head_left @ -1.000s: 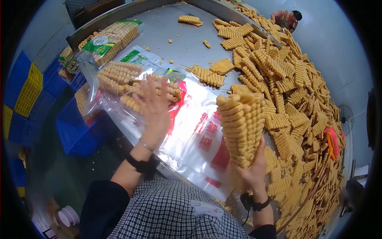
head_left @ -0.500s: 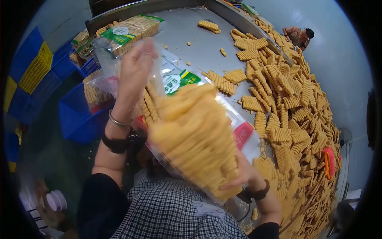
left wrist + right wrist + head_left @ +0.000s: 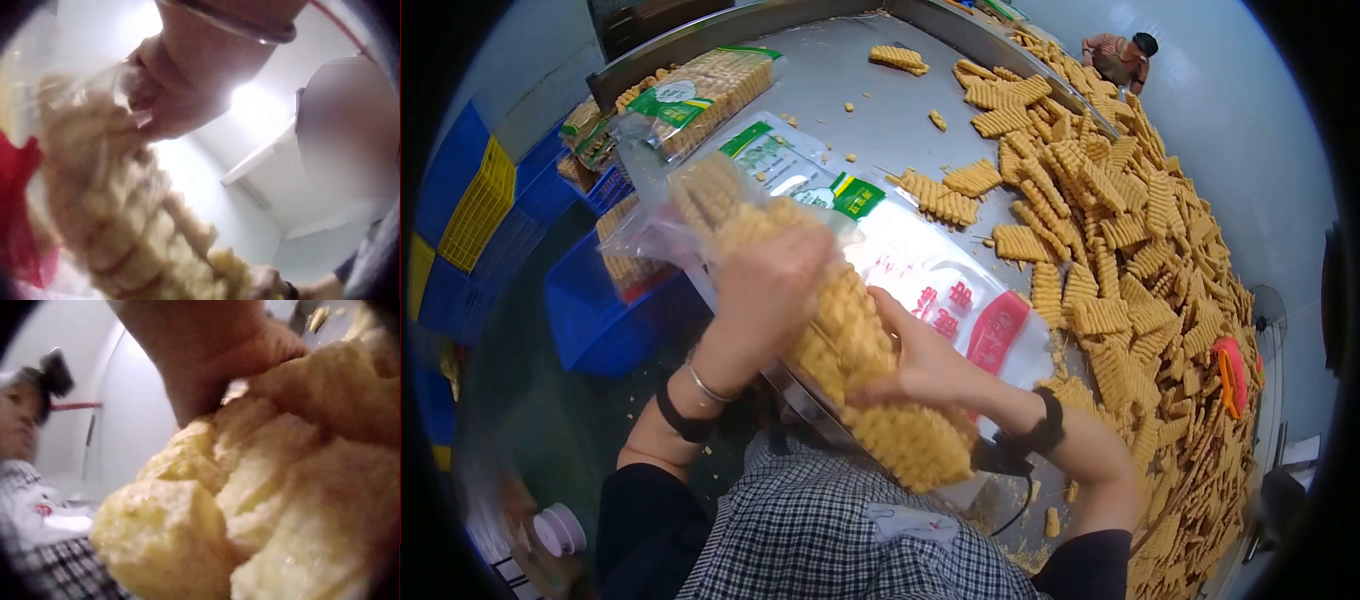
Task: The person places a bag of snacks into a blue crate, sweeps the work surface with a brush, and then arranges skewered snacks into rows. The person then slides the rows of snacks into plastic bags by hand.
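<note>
My right hand [image 3: 925, 362] grips a thick stack of ridged, golden fried dough snacks [image 3: 910, 440], thumb on one side. The stack slants down toward my apron, its upper end at the mouth of a transparent plastic bag [image 3: 650, 228]. Curled at that mouth, my left hand [image 3: 768, 295] holds the film; more snacks show inside the bag. In the left wrist view, film wraps the snacks [image 3: 137, 237] beneath my curled fingers. Close up in the right wrist view are the snacks' rough ends [image 3: 162, 531]. Flat printed bags [image 3: 900, 250] lie under the work.
A large heap of loose snacks [image 3: 1120, 270] covers the table's right side. Filled packages [image 3: 710, 90] lie at the far left, by the raised metal rim [image 3: 690, 40]. A blue crate [image 3: 600, 320] stands below left. Another person [image 3: 1120, 60] is at the far right.
The right hand has brought the snack stack leftward from over the printed bags to the bag's mouth. The left hand went from spread over the bag to lifting and gripping its film.
</note>
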{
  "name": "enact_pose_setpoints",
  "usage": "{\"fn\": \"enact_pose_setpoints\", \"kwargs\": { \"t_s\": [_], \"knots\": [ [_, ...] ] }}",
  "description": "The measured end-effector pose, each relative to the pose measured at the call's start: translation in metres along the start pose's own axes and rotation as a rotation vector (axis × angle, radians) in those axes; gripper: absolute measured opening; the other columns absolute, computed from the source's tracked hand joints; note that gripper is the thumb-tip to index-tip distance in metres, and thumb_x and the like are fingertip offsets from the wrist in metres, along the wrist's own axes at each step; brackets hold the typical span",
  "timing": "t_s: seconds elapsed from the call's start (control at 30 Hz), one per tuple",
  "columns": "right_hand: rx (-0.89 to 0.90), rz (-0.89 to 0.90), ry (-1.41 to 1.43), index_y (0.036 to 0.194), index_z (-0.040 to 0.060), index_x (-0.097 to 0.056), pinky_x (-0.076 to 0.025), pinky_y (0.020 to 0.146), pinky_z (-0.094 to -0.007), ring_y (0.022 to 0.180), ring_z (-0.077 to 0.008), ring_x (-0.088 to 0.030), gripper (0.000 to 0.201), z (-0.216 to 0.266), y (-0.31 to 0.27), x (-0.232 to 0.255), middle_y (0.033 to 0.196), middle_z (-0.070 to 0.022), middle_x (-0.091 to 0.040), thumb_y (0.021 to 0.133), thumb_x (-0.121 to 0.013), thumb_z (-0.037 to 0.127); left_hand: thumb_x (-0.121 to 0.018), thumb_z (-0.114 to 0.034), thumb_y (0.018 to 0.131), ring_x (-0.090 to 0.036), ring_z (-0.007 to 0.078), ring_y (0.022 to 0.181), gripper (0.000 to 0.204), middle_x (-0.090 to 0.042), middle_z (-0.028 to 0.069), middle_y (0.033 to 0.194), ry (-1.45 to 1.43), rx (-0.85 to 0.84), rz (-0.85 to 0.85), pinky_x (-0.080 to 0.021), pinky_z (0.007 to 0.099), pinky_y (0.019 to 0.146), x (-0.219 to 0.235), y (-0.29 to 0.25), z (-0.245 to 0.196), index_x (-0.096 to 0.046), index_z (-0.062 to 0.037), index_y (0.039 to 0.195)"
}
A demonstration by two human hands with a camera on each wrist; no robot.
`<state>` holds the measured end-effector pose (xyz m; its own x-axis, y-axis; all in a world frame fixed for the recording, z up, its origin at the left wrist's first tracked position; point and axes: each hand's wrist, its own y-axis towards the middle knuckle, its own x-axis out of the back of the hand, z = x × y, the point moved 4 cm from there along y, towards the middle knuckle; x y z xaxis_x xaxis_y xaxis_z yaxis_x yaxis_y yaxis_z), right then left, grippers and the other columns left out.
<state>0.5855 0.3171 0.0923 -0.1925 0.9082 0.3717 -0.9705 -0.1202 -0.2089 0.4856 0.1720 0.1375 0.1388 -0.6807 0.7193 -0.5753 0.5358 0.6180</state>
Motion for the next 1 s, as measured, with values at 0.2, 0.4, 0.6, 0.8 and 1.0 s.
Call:
{"fn": "enact_pose_setpoints", "kwargs": {
  "t_s": [0.2,0.4,0.6,0.8,1.0],
  "knots": [
    [0.06,-0.101,0.472,0.13,-0.0054,-0.044,-0.048,0.088,-0.0325,0.105,-0.0292,-0.058,0.082,-0.074,0.009,-0.009,0.115,-0.0226,-0.057,0.063,-0.079,0.026,-0.06,-0.015,0.073,-0.057,0.0216,0.061,0.017,-0.052,0.0057,0.069,-0.364,-0.536,0.022,-0.045,0.0333,0.052,0.01,0.002,-0.114,-0.059,-0.0048,0.087],
    [0.021,-0.138,0.377,0.131,-0.0055,-0.043,-0.048,0.087,-0.0328,0.104,-0.0293,-0.059,0.083,-0.082,0.007,0.045,0.115,-0.0231,-0.057,0.063,-0.079,0.026,-0.058,-0.015,0.071,-0.053,0.0206,0.062,0.021,-0.047,0.0063,0.07,-0.469,-0.686,0.007,-0.044,0.0305,0.054,0.01,-0.01,-0.15,-0.055,0.0002,0.086],
    [0.029,-0.229,0.255,0.132,-0.0056,-0.042,-0.049,0.085,-0.0331,0.103,-0.0294,-0.059,0.084,-0.106,-0.061,0.006,0.114,-0.0236,-0.057,0.064,-0.079,0.026,-0.056,-0.011,0.07,-0.053,0.0226,0.066,0.023,-0.048,0.0101,0.075,-0.494,-0.751,0.103,-0.047,0.0289,0.057,-0.05,-0.016,-0.132,-0.054,0.0036,0.088],
    [0.018,-0.285,0.183,0.132,-0.0057,-0.041,-0.05,0.083,-0.0334,0.102,-0.0294,-0.059,0.084,-0.198,-0.232,-0.076,0.113,-0.0241,-0.057,0.064,-0.079,0.027,-0.059,-0.012,0.071,-0.055,0.0186,0.066,0.018,-0.046,0.0058,0.073,-0.84,-0.882,0.081,-0.047,0.0273,0.052,-0.018,-0.02,-0.17,-0.054,0.0,0.083],
    [0.001,-0.336,0.15,0.133,-0.0058,-0.04,-0.05,0.082,-0.0337,0.102,-0.0295,-0.059,0.085,-0.199,-0.214,-0.072,0.112,-0.0247,-0.056,0.065,-0.079,0.027,-0.06,-0.013,0.072,-0.052,0.015,0.062,0.014,-0.046,0.0039,0.071,-0.768,-0.945,0.127,-0.045,0.0243,0.047,-0.018,-0.04,-0.178,-0.052,-0.0035,0.079]
  ]
}}
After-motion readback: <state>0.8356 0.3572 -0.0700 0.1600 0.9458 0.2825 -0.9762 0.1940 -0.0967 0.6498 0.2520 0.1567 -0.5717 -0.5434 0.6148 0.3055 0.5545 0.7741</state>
